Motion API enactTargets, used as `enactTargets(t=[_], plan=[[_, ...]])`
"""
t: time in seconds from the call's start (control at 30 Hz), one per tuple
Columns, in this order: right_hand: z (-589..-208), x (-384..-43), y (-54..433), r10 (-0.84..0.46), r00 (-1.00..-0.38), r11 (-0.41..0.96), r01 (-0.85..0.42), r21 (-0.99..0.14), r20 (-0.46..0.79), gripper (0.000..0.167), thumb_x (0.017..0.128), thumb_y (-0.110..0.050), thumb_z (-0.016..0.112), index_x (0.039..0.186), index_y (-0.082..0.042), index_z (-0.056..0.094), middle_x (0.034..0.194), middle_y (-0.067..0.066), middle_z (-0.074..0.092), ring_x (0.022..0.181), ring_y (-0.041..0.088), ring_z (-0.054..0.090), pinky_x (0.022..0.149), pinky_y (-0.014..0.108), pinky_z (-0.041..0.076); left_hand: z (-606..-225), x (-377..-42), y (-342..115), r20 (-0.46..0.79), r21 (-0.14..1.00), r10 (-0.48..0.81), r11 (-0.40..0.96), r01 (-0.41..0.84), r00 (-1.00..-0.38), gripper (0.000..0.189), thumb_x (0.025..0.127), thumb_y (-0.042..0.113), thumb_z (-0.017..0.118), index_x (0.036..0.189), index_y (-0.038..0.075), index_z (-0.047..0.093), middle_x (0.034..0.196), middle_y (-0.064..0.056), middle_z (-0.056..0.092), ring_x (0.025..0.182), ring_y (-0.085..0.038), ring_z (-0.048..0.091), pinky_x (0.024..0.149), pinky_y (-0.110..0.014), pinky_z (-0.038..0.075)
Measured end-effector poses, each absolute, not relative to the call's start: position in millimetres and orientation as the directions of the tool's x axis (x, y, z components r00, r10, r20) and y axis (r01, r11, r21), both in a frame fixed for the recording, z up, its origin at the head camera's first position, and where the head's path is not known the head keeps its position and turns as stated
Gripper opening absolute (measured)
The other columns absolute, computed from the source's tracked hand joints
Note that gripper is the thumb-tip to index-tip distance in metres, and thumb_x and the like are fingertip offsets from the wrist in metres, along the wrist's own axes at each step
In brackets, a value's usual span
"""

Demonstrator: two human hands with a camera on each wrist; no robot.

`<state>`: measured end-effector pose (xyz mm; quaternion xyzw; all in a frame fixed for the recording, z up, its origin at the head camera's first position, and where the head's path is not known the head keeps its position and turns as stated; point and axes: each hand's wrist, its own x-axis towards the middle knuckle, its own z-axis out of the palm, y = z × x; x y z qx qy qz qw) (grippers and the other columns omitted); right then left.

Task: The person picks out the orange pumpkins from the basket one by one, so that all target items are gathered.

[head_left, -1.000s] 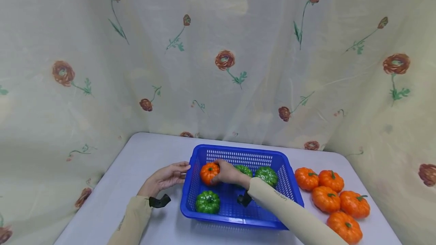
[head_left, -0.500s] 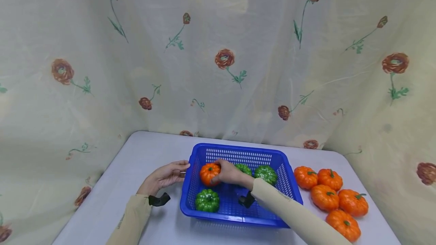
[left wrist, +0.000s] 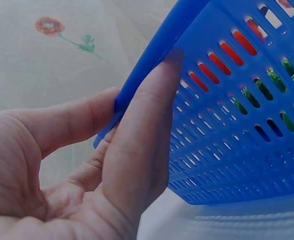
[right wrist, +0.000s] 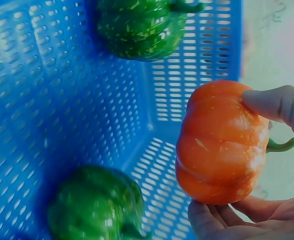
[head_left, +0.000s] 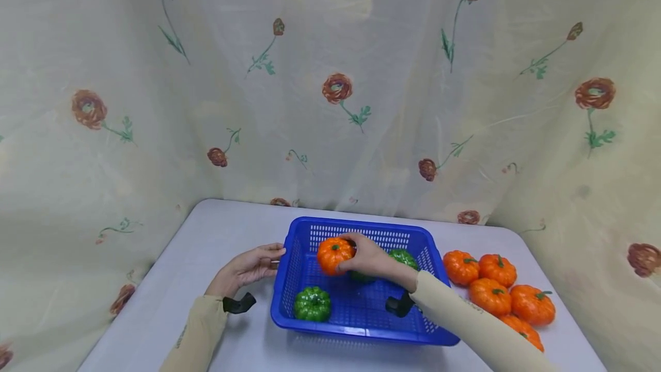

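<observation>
My right hand (head_left: 369,254) grips a small orange pumpkin (head_left: 334,255) with a green stem, held above the floor of the blue plastic basket (head_left: 361,333). In the right wrist view, thumb and fingers press opposite sides of the pumpkin (right wrist: 224,145). My left hand (head_left: 253,267) holds the basket's left rim, its thumb and fingers on either side of the edge (left wrist: 154,60). Green pumpkins lie in the basket: one front left (head_left: 312,304), another back right (head_left: 404,257), and a third (head_left: 361,276) mostly hidden below my right hand.
Several orange pumpkins (head_left: 490,297) lie in a cluster on the white table (head_left: 232,228), right of the basket. My right forearm partly covers the nearest one (head_left: 523,332). A flower-printed curtain (head_left: 310,102) hangs behind and at both sides.
My right hand has lifted the orange pumpkin from the basket's left side and moved it to the right. My left hand stays at the rim.
</observation>
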<state>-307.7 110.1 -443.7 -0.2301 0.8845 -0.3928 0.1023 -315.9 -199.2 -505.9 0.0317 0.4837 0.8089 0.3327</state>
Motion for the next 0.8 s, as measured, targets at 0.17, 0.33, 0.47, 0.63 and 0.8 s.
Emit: enactTargets(t=[0.17, 0.33, 0.47, 0.63, 0.8], plan=[[-429, -292, 137, -0.443, -0.896, 0.616, -0.289, -0.733, -0.019, 0.072, 0.072, -0.022, 0.082, 0.134, -0.005, 0.051, 0.125, 0.012, 0.057, 0.106, 0.024, 0.057, 0.089, 0.041, 0.054, -506, -313, -202, -0.283, 0.787, 0.559, -0.33, -0.522, -0.78, 0.032, 0.101, 0.01, 0.049, 0.132, 0.005, 0.042, 0.11, -0.009, 0.065, 0.097, -0.018, 0.065, 0.084, -0.032, 0.059], [-419, -276, 171, -0.373, -0.926, 0.669, -0.229, -0.707, -0.053, 0.073, 0.075, -0.028, 0.081, 0.137, -0.009, 0.048, 0.131, 0.012, 0.053, 0.11, 0.026, 0.055, 0.095, 0.048, 0.052, -507, -311, -205, -0.288, 0.791, 0.539, -0.331, -0.514, -0.791, 0.049, 0.1, 0.01, 0.051, 0.144, 0.003, 0.03, 0.113, -0.01, 0.065, 0.096, -0.018, 0.066, 0.085, -0.031, 0.059], [-412, -263, 202, -0.336, -0.938, 0.691, -0.188, -0.699, -0.08, 0.075, 0.076, -0.028, 0.08, 0.139, -0.009, 0.045, 0.133, 0.016, 0.05, 0.111, 0.029, 0.054, 0.094, 0.048, 0.053, -507, -312, -205, -0.296, 0.792, 0.529, -0.329, -0.514, -0.795, 0.039, 0.101, 0.009, 0.049, 0.137, 0.004, 0.035, 0.111, -0.009, 0.065, 0.095, -0.018, 0.066, 0.084, -0.032, 0.059], [-403, -248, 244, -0.285, -0.951, 0.695, -0.121, -0.709, -0.117, 0.078, 0.079, -0.031, 0.078, 0.143, -0.008, 0.039, 0.138, 0.022, 0.047, 0.118, 0.037, 0.052, 0.096, 0.052, 0.051, -506, -313, -206, -0.296, 0.79, 0.534, -0.33, -0.517, -0.792, 0.027, 0.101, 0.011, 0.049, 0.127, 0.007, 0.043, 0.11, -0.008, 0.064, 0.096, -0.017, 0.065, 0.082, -0.031, 0.06], [-398, -232, 290, -0.205, -0.966, 0.716, -0.038, -0.697, -0.158, 0.084, 0.082, -0.037, 0.074, 0.148, -0.005, 0.031, 0.144, 0.027, 0.04, 0.126, 0.045, 0.046, 0.101, 0.056, 0.046, -506, -312, -210, -0.301, 0.791, 0.512, -0.337, -0.511, -0.805, 0.04, 0.099, 0.009, 0.052, 0.135, 0.006, 0.036, 0.112, -0.008, 0.063, 0.096, -0.017, 0.065, 0.085, -0.032, 0.059]])
